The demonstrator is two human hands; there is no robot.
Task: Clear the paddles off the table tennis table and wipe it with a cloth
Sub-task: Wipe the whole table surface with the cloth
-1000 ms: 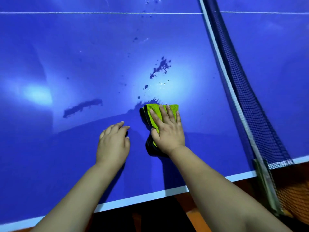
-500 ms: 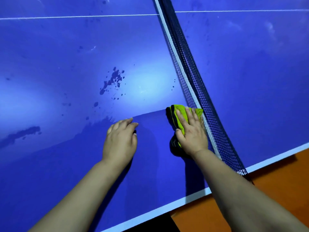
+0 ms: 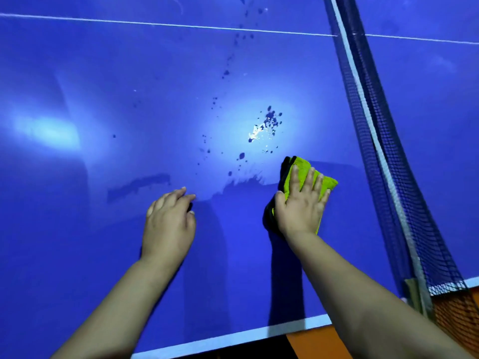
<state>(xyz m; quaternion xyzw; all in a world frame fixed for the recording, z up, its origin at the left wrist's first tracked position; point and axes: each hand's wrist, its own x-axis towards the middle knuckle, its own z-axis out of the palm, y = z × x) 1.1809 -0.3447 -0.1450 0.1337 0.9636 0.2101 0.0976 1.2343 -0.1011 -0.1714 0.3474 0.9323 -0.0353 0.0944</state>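
The glossy blue table tennis worktop (image 3: 103, 73) is filling the view, with no paddles showing on it. The black mesh net with a white band (image 3: 375, 130) is running near the cloth's right, so a wide rightward stroke is risking a snag. Leftward and ahead, room is lying open. The right hand (image 3: 300, 206) is pressing with straight, spread fingers on the folded yellow-green cloth (image 3: 328, 181). The left hand (image 3: 168, 224) is resting beside it on the worktop, fingers relaxed, holding nothing. Dark droplets (image 3: 269, 120) are lying just beyond the cloth, and a light pass may only be smearing them.
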